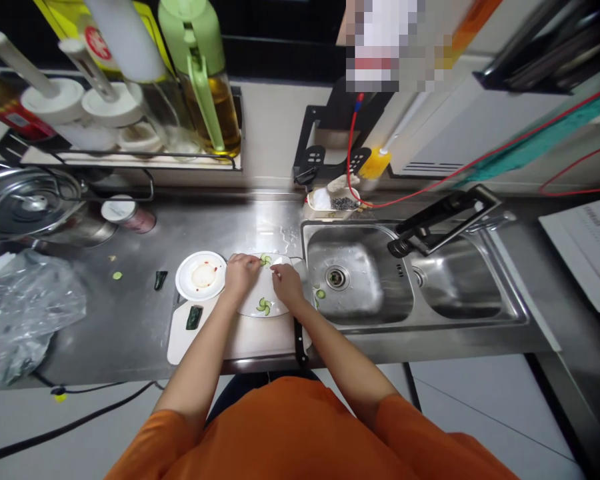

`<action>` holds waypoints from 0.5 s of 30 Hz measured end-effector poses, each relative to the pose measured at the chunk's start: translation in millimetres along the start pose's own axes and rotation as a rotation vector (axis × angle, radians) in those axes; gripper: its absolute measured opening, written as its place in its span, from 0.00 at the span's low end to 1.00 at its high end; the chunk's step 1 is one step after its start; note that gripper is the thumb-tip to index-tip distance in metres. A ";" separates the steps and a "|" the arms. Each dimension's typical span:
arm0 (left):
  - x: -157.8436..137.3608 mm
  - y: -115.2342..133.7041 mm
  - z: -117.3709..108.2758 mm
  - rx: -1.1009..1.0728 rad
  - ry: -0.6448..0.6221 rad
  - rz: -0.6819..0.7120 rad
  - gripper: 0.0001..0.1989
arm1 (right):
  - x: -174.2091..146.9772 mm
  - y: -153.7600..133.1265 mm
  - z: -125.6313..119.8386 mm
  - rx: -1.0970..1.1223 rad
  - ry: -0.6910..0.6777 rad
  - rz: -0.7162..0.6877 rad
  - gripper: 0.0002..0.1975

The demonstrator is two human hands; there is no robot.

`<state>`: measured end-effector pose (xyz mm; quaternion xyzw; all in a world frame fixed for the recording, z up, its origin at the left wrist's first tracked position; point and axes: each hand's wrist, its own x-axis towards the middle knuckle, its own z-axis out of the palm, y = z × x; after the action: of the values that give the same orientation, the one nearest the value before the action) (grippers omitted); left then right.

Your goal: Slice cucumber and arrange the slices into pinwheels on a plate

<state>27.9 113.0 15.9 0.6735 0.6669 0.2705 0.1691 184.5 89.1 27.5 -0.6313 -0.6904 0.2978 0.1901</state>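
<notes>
A white oval plate (275,303) lies partly over a pale cutting board (253,340). On it, cucumber slices (264,307) form a green pinwheel near the front edge. More cucumber slices (265,259) are grouped near the back edge. My left hand (242,275) is closed at the plate's left side, its fingertips beside the back group. From the right, my right hand (286,283) reaches over the plate, thumb and finger pinched just below that group. Whatever is between the fingertips of either hand is too small to make out.
A round white plate (183,277) with red bits stands left of my hands. A dark green cucumber piece (195,318) rests on the board, another (161,280) on the counter. A black-handled knife (301,340) lies right, beside the double sink (360,267). Plastic bags (30,307) lie far left.
</notes>
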 end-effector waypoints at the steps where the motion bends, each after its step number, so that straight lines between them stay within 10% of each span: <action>1: 2.2 1.5 3.2 0.004 -0.018 0.013 0.07 | 2.0 0.4 -0.5 -0.009 0.005 -0.005 0.15; 15: 2.7 3.9 16.6 -0.048 -0.117 -0.051 0.08 | 16.5 2.0 7.6 -0.080 -0.046 -0.020 0.16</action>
<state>40.8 117.7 5.4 0.6667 0.6660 0.2420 0.2309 178.9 104.2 18.6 -0.6246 -0.7121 0.2825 0.1515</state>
